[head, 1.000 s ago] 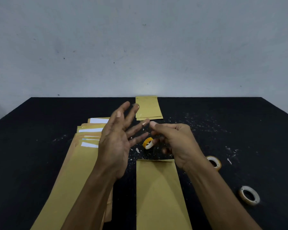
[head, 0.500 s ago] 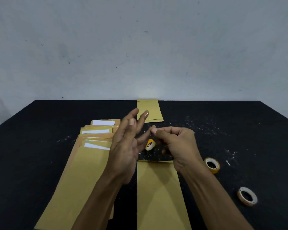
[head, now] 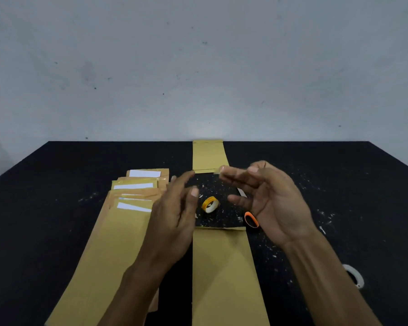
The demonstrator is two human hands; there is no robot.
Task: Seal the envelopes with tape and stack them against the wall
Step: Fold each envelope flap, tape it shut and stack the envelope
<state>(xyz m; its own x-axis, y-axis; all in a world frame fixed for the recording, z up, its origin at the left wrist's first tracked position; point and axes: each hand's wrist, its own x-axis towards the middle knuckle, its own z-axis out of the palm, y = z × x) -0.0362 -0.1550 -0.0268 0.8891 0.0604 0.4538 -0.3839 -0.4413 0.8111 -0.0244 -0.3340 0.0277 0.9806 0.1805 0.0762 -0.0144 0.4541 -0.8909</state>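
Envelope [head: 224, 274] lies below both hands: left hand [head: 174, 217] and right hand [head: 273, 203] spread, empty.

left hand [head: 174, 215]: raised, fingers relaxed | right hand [head: 272, 203]: raised, fingers loosely extended

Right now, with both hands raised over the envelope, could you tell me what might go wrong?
1. The yellow tape roll stands on edge just beyond the envelope; the left hand beside it could set it rolling.
2. White scraps litter the table and might stick under fresh tape.
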